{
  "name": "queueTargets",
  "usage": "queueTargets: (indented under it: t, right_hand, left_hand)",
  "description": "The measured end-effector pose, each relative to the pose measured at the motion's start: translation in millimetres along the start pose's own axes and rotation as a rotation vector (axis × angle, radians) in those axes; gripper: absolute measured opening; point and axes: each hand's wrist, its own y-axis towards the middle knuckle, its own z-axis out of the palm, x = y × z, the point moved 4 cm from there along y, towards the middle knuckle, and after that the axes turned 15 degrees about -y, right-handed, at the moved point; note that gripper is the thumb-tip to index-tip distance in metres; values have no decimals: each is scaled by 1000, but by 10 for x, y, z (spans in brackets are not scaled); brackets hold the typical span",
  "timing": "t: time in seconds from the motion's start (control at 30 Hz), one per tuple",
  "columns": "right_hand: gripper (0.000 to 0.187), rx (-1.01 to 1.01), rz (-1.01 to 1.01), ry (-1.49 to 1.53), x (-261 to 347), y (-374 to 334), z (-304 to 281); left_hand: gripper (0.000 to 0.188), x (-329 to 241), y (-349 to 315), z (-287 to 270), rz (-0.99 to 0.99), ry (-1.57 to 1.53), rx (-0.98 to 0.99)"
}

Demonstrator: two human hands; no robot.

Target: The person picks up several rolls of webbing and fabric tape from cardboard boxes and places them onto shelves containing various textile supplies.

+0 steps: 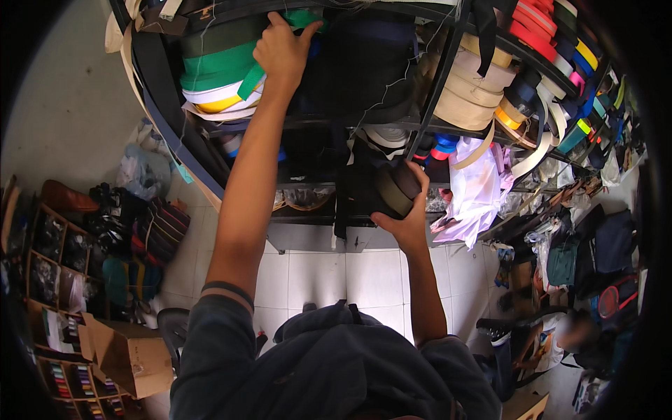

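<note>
A pair of dark rolls of strap (395,192), one olive-tinged, sits low at the front of the rack, within the span of the right hand (411,213); from where I stand, its fingers curve round their right side, and the thumb presses in at the lower edge, so they are gripped. Just above those fingers and a little left lies a pale coiled roll (386,136), and to their right hangs a crumpled lilac plastic bag (472,196). The left hand (282,50) is stretched well up to the top shelf, forefinger and thumb spread apart with a green piece (301,17) showing between them; whether they pinch it I cannot tell. Below the left fingers a green strap end (250,82) hangs beside the wrist, and to their left are stacked green rolls (218,66) over a white roll (203,98). Black rolls (371,66) fill the space right of the left thumb, with beige rolls (470,87) farther right, above the right fingers. Beyond them, up at the far right, are red rolls (533,29). Well below the right fingers spreads the tiled floor (374,269), and far down to the left stands an open cardboard box (150,360).
</note>
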Motion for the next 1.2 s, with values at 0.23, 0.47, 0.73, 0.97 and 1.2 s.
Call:
queueTargets:
  t: [0.23, 0.47, 0.73, 0.97, 1.2]
  right_hand:
    - [98, 22, 31, -12, -48, -45, 117]
    - [99, 39, 42, -33, -62, -9, 160]
    - [99, 67, -22, -86, 49, 191, 237]
    - [88, 288, 11, -53, 208, 333, 638]
    - [49, 135, -332, -524, 361, 490, 841]
  left_hand:
    - [66, 84, -5, 35, 116, -71, -43]
    - [65, 75, -123, -120, 27, -65, 90]
    - [54, 222, -955, -438, -183, -585, 183]
    - [59, 353, -2376, -553, -1264, -1523, 634]
    - [51, 368, -2268, -680, -1370, -1725, 434]
